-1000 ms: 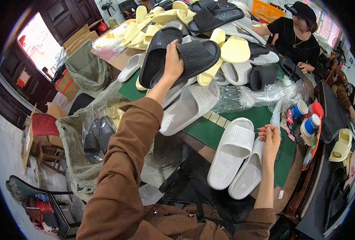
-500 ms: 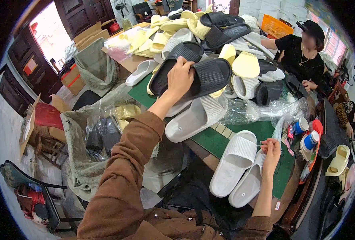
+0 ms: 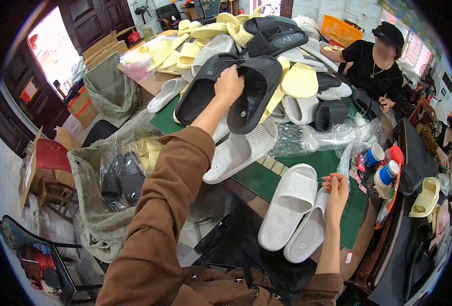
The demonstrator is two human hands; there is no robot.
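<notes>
Turned until its heel points back toward the wearer, one black slipper (image 3: 251,99) now lies just right of the nearer left hand (image 3: 229,84), closed on its edge, while the right hand (image 3: 337,189) pinches a thin strand (image 3: 324,179).

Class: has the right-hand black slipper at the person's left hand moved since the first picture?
Yes. Against the white slipper below, the black slipper has turned, its heel swinging down and rightward in the picture.

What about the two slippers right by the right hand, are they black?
No, the two slippers by the right hand are both a pale, whitish grey.
</notes>
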